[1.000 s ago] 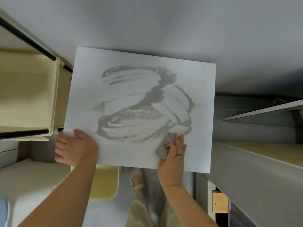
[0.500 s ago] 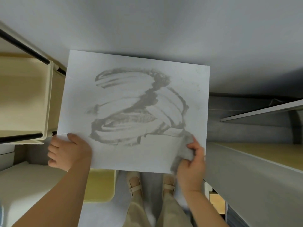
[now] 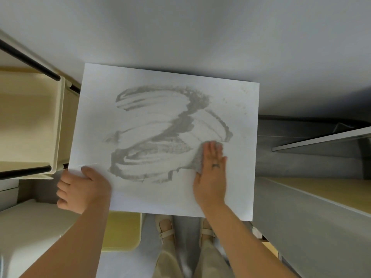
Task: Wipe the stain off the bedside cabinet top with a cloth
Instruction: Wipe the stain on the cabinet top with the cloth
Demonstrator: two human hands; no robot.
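Observation:
The white bedside cabinet top (image 3: 241,187) fills the middle of the view. A wide grey smeared stain (image 3: 170,133) covers its centre in curved streaks. My right hand (image 3: 210,175) lies flat, fingers together, pressing a grey cloth (image 3: 197,159) onto the top at the stain's lower right edge; most of the cloth is hidden under the palm. My left hand (image 3: 80,189) grips the cabinet's near left corner, thumb on top and fingers curled over the edge.
A cream shelf unit with black rails (image 3: 30,121) stands close on the left. A grey bed frame with a wooden panel (image 3: 313,207) runs along the right. My feet in beige shoes (image 3: 166,227) and a yellow stool (image 3: 120,229) are below the cabinet's near edge.
My right hand has moved with the cloth from the near right edge up onto the top, now flat on the stain's lower right. The left hand keeps its hold.

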